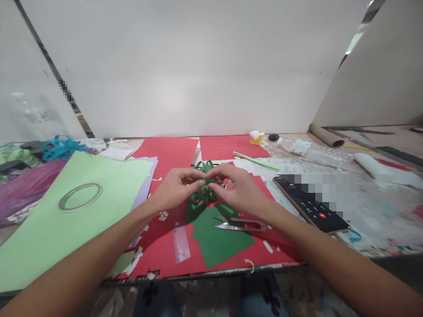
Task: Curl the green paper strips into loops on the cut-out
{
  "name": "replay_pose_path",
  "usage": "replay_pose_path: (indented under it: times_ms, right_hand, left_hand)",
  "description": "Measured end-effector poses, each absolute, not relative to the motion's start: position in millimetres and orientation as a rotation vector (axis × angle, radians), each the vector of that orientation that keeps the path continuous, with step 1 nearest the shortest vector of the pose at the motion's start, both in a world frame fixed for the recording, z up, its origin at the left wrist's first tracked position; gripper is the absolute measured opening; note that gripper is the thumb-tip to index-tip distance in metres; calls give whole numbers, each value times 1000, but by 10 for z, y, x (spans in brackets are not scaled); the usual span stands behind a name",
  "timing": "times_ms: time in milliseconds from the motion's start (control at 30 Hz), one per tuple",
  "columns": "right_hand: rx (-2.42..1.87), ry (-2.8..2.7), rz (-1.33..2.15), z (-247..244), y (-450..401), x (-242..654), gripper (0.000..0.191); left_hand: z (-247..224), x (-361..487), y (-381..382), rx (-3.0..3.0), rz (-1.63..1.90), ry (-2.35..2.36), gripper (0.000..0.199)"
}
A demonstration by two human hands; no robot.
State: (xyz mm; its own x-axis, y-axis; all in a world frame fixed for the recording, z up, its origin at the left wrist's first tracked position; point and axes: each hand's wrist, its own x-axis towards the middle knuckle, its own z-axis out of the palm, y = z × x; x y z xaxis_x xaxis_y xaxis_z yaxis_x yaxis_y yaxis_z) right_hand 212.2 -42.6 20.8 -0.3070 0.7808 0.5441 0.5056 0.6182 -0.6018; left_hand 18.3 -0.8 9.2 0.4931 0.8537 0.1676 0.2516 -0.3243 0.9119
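Observation:
Between my two hands is a dark green looped paper ornament point(205, 195), its curled strips showing above and below my fingertips. My left hand point(176, 187) pinches it from the left side, thumb and fingers close together. From the right, my right hand point(236, 185) grips it the same way. Directly below lies a sheet of dark green paper point(221, 246) on red paper point(155, 246). Small thread snips point(243, 224) with pink handles rest on the green sheet, blades pointing left. My fingers hide the ornament's middle.
At left, a tape ring point(81, 197) lies on light green paper point(109, 224). A blue looped paper ornament point(62, 147) sits behind it. To the right are a phone point(309, 204), a plastic bottle point(310, 149) and a cardboard tube point(326, 135). Green strips point(256, 161) lie behind my right hand.

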Motion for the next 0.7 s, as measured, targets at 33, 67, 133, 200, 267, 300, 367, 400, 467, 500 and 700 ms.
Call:
replay_pose_path:
  times_ms: [33, 67, 133, 200, 267, 300, 367, 400, 467, 500, 700]
  right_hand:
    - [-1035, -2026, 333, 262, -504, 2191, 22]
    - [-1051, -2052, 242, 313, -601, 2289, 25]
    - [-1127, -2060, 24, 377, -840, 2577, 22]
    - [-1326, -2008, -143, 356, -1101, 2970, 20]
    - [-1512, -1914, -321, 240, -1340, 3406, 19]
    - [-1582, -1904, -380, 154, -1443, 3614, 22]
    - [-1681, -1928, -453, -42, -1610, 3960, 28]
    - [-1714, -1944, -475, -138, -1675, 4084, 31]
    - [-1764, -1983, -497, -294, -1769, 4230, 37]
    - [-1785, -1996, -504, -350, -1799, 4258, 39]
    - [-1877, -2043, -457, -455, -1817, 4205, 44]
  left_hand:
    - [95, 179, -2, 1843, 851, 938, 17]
    - [97, 176, 4, 1847, 869, 954, 16]
    - [98, 171, 17, 1846, 908, 974, 14]
    - [100, 170, 26, 1847, 938, 975, 13]
    - [108, 173, 28, 1860, 957, 976, 11]
    - [112, 177, 26, 1868, 964, 979, 11]
    - [119, 186, 18, 1873, 973, 982, 10]
    - [119, 192, 13, 1871, 975, 978, 10]
    - [111, 202, 6, 1868, 975, 976, 12]
    - [105, 207, 3, 1873, 970, 977, 12]
    - [76, 211, 10, 1876, 954, 983, 15]
